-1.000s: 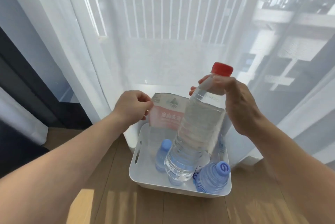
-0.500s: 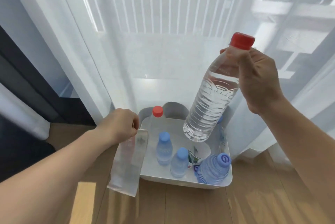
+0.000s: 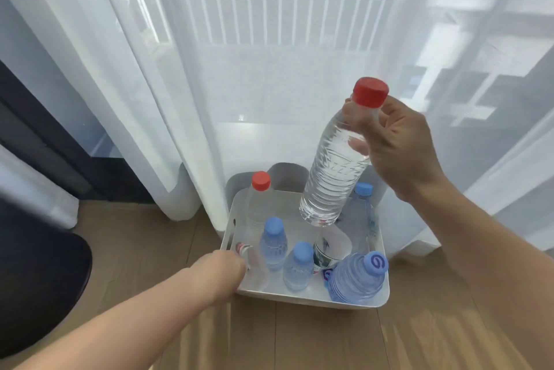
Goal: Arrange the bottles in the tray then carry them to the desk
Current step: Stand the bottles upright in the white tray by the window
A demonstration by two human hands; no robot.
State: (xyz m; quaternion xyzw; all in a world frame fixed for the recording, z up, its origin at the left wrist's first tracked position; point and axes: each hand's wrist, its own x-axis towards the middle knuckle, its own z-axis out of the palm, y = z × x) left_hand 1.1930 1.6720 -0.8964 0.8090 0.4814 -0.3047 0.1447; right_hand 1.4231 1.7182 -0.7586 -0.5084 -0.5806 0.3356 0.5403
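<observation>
My right hand (image 3: 401, 145) grips a clear, label-free bottle (image 3: 332, 178) with a red cap by its neck and holds it tilted above the white tray (image 3: 311, 299) on the floor. Inside the tray stand a red-capped bottle (image 3: 260, 190) at the back left, two small blue-capped bottles (image 3: 273, 237) (image 3: 299, 264) and a taller blue-capped bottle (image 3: 361, 211) at the back right. A ribbed blue-capped bottle (image 3: 356, 278) leans in the near right corner. My left hand (image 3: 221, 270) is closed at the tray's near left corner on a clear label film (image 3: 254, 267).
A sheer white curtain (image 3: 269, 70) hangs right behind the tray and drapes around its back. The floor is light wood (image 3: 299, 339). A dark rounded object (image 3: 45, 279) lies at the left, below a dark window frame (image 3: 45, 145).
The label came off the held bottle. My left hand carried the film down to the tray's near left corner, and my right hand raised the bare bottle above the tray.
</observation>
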